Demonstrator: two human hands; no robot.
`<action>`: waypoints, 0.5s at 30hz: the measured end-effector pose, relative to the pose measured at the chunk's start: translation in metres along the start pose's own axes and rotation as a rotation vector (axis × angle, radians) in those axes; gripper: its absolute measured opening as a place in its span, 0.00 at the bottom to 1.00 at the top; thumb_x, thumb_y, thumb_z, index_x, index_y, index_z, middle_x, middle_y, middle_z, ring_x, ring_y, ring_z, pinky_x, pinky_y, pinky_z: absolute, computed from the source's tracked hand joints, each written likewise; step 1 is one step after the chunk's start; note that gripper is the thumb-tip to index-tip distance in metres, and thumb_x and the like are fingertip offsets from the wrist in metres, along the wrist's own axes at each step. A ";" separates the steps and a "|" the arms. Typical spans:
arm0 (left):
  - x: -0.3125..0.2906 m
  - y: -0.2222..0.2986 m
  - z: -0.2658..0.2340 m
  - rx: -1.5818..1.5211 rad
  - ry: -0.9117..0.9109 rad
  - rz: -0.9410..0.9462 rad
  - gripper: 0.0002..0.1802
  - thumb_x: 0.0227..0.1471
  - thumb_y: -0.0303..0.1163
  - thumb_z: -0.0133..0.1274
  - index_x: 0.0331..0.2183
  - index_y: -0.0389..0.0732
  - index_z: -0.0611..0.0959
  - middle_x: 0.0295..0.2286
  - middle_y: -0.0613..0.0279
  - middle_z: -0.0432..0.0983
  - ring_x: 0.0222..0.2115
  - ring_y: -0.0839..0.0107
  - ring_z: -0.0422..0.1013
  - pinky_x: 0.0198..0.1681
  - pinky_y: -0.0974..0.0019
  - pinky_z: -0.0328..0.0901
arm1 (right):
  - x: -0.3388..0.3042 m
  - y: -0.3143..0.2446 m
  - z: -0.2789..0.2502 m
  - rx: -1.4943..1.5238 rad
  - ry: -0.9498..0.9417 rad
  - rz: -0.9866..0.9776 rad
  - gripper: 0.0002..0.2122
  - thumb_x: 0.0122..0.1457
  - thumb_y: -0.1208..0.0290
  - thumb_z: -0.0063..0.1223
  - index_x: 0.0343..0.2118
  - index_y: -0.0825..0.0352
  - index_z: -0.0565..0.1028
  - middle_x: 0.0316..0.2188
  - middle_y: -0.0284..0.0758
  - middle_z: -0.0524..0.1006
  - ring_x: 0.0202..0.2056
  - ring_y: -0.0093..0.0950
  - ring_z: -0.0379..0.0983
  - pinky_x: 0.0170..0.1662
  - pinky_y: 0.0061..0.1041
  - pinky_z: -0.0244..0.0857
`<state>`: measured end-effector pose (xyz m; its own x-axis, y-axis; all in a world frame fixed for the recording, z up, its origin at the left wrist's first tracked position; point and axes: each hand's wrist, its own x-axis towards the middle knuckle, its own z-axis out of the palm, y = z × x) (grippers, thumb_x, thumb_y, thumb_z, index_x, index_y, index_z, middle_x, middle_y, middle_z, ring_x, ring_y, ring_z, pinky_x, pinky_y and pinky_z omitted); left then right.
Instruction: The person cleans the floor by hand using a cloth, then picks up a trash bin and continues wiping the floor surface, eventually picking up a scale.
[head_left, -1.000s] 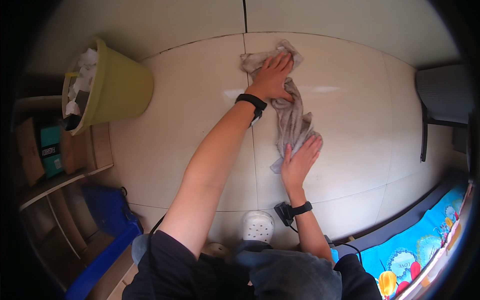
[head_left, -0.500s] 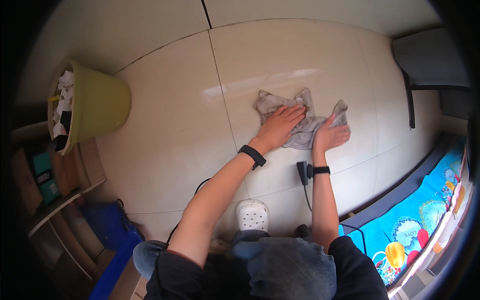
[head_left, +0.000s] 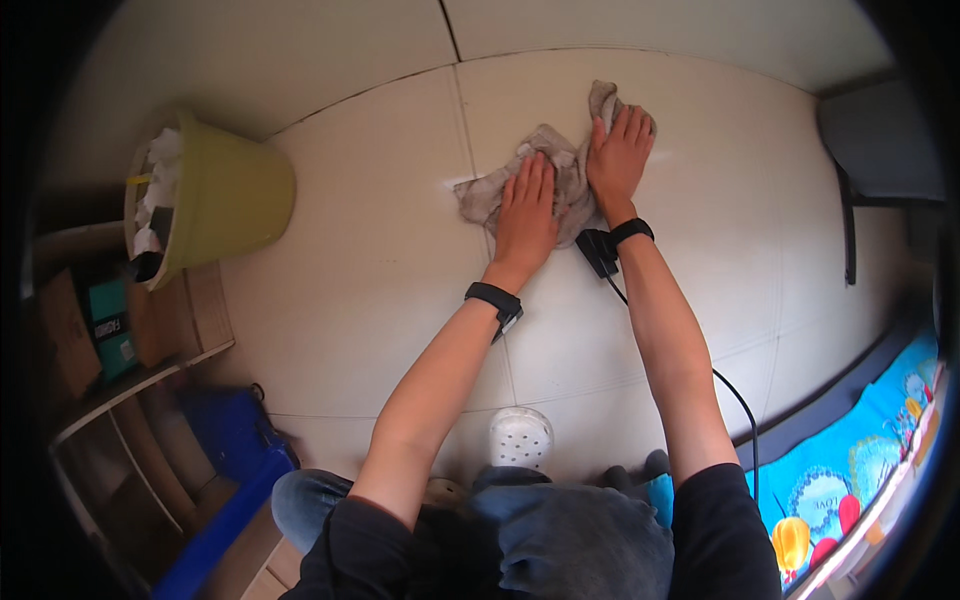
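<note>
A crumpled, stained grey cloth (head_left: 570,185) lies on the pale tiled floor (head_left: 380,330), ahead of my feet. My left hand (head_left: 526,225) rests flat on its left part, fingers stretched out and pointing away from me. On the cloth's right side, my right hand (head_left: 618,168) presses down with straight fingers, a little farther off than the left. One corner of the cloth sticks out beyond the right fingertips. Each wrist wears a black strap, and a small black device (head_left: 597,252) with a cable sits beside the right one.
At the left a yellow-green bin (head_left: 235,205) filled with crumpled white waste lies tilted in the view. Below it are a shelf with boxes (head_left: 110,320) and a blue object (head_left: 235,440). A grey chair (head_left: 880,150) stands at right, near a bright blue patterned cover (head_left: 820,500).
Both hands have slid the cloth leftward and away from me. The right hand has moved farther forward, turning the cloth so its right end points away. The view has shifted slightly.
</note>
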<state>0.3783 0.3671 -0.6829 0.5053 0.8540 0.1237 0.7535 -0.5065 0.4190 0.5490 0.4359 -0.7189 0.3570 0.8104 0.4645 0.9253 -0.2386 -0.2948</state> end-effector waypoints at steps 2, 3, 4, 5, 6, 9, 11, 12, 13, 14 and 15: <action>-0.004 -0.022 -0.010 0.002 0.040 -0.107 0.35 0.57 0.39 0.49 0.59 0.30 0.59 0.63 0.48 0.48 0.65 0.55 0.42 0.65 0.52 0.41 | 0.009 -0.033 0.019 0.070 -0.047 -0.024 0.30 0.64 0.52 0.39 0.60 0.73 0.60 0.61 0.49 0.59 0.63 0.46 0.50 0.65 0.45 0.42; -0.008 -0.032 -0.014 0.022 0.042 -0.112 0.35 0.57 0.39 0.49 0.59 0.30 0.59 0.63 0.48 0.48 0.65 0.55 0.42 0.65 0.52 0.41 | 0.012 -0.053 0.026 0.091 -0.044 -0.023 0.30 0.64 0.52 0.39 0.60 0.73 0.60 0.61 0.49 0.59 0.63 0.46 0.50 0.65 0.45 0.42; -0.016 -0.042 -0.017 0.027 0.090 -0.175 0.35 0.57 0.38 0.50 0.59 0.30 0.59 0.63 0.47 0.48 0.65 0.54 0.42 0.65 0.52 0.41 | 0.014 -0.076 0.031 0.187 -0.106 -0.069 0.30 0.64 0.52 0.39 0.61 0.72 0.58 0.61 0.49 0.59 0.64 0.45 0.50 0.65 0.44 0.41; -0.024 -0.049 -0.019 0.028 0.141 -0.235 0.35 0.57 0.38 0.50 0.59 0.30 0.59 0.63 0.47 0.48 0.65 0.53 0.42 0.65 0.52 0.41 | 0.015 -0.095 0.035 0.279 -0.165 -0.117 0.31 0.64 0.53 0.39 0.62 0.72 0.56 0.62 0.49 0.58 0.64 0.45 0.49 0.66 0.43 0.40; -0.032 -0.054 -0.021 0.043 0.143 -0.235 0.35 0.57 0.38 0.50 0.59 0.30 0.59 0.63 0.47 0.48 0.65 0.53 0.42 0.65 0.52 0.41 | 0.015 -0.112 0.038 0.309 -0.214 -0.187 0.31 0.64 0.53 0.39 0.63 0.70 0.54 0.62 0.48 0.58 0.64 0.44 0.49 0.66 0.43 0.40; -0.057 -0.063 -0.027 0.078 0.148 -0.343 0.35 0.56 0.35 0.51 0.59 0.29 0.59 0.63 0.46 0.47 0.64 0.52 0.42 0.64 0.51 0.42 | 0.004 -0.147 0.046 0.370 -0.261 -0.308 0.26 0.65 0.58 0.38 0.62 0.67 0.58 0.61 0.44 0.61 0.64 0.42 0.51 0.66 0.41 0.40; -0.077 -0.069 -0.037 0.066 0.154 -0.386 0.35 0.54 0.31 0.52 0.59 0.30 0.59 0.62 0.47 0.48 0.64 0.52 0.43 0.64 0.51 0.42 | -0.012 -0.167 0.040 0.451 -0.364 -0.490 0.20 0.63 0.65 0.41 0.57 0.67 0.66 0.59 0.41 0.64 0.62 0.41 0.54 0.66 0.41 0.42; -0.086 -0.070 -0.040 0.074 0.159 -0.389 0.35 0.54 0.31 0.52 0.59 0.30 0.59 0.62 0.47 0.48 0.64 0.52 0.43 0.64 0.51 0.42 | -0.020 -0.171 0.034 0.550 -0.289 -0.531 0.16 0.60 0.70 0.44 0.50 0.69 0.71 0.56 0.40 0.67 0.60 0.40 0.57 0.65 0.39 0.45; -0.098 -0.072 -0.046 0.056 0.143 -0.401 0.34 0.52 0.28 0.53 0.58 0.30 0.61 0.61 0.47 0.50 0.63 0.51 0.46 0.63 0.51 0.43 | -0.031 -0.175 0.025 0.565 -0.285 -0.537 0.16 0.60 0.70 0.44 0.50 0.69 0.71 0.56 0.40 0.67 0.60 0.40 0.57 0.65 0.39 0.45; -0.106 -0.071 -0.048 0.031 0.130 -0.406 0.34 0.49 0.25 0.54 0.56 0.30 0.62 0.60 0.47 0.53 0.61 0.49 0.48 0.63 0.51 0.45 | -0.044 -0.169 0.018 0.585 -0.343 -0.583 0.16 0.60 0.70 0.45 0.49 0.69 0.71 0.56 0.40 0.68 0.60 0.40 0.58 0.64 0.39 0.47; -0.113 -0.069 -0.049 0.037 0.139 -0.406 0.34 0.49 0.25 0.54 0.56 0.30 0.62 0.60 0.47 0.53 0.61 0.49 0.48 0.63 0.51 0.45 | -0.054 -0.165 0.011 0.604 -0.401 -0.632 0.16 0.59 0.70 0.46 0.49 0.69 0.71 0.55 0.39 0.68 0.59 0.40 0.59 0.64 0.38 0.48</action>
<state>0.2480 0.3112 -0.6815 0.1049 0.9916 0.0760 0.8957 -0.1275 0.4260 0.3755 0.4376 -0.7047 -0.3591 0.8444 0.3976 0.6695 0.5298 -0.5206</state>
